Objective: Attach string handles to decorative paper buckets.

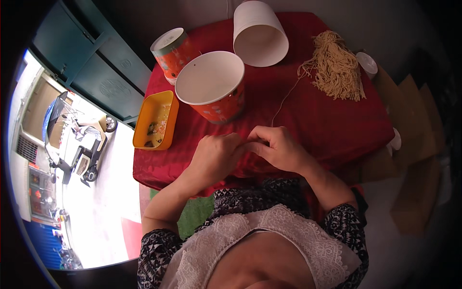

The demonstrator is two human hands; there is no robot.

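Both hands meet at front of table point(337, 130) w/ red cloth: left hand point(215, 155) & right hand point(277, 147), fingers point(254, 144) pinched together on thin cream string point(284, 102). String runs up to tangled bundle of strings point(335, 66). Orange paper bucket point(211, 86) just beyond hands; yellow tray point(155, 120) at left edge.

Small home-workshop setup by an open doorway: low table under a red cloth point(308, 111), stacked paper buckets point(211, 84), a bundle of tan string point(337, 70), yellow tray point(156, 120) of bits. Far left: teal metal door point(86, 62), sunlit street, parked scooter point(77, 139).
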